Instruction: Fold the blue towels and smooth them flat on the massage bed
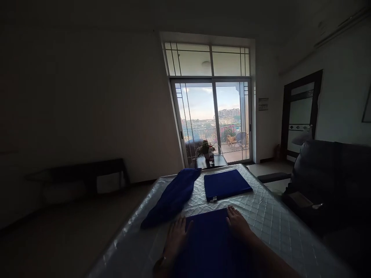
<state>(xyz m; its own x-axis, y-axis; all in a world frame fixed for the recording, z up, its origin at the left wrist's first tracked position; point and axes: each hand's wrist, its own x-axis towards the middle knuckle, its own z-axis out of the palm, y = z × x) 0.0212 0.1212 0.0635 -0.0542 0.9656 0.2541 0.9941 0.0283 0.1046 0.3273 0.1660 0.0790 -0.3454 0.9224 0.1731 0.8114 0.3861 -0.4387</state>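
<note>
While hands (175, 233) (238, 224) at blue cloth (208, 245), plant (205, 146) in pot (206, 156).

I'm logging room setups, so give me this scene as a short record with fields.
Left hand: spread at the near blue cloth's far left corner
Right hand: at that cloth's far right corner
Second cloth: blue, folded flat, white label on its near edge
Third cloth: blue, loosely bunched, left of the second
Surface: silvery quilted cover
Beyond: plant and bottle by the glass door
Light: dim room, daylight outside
</note>
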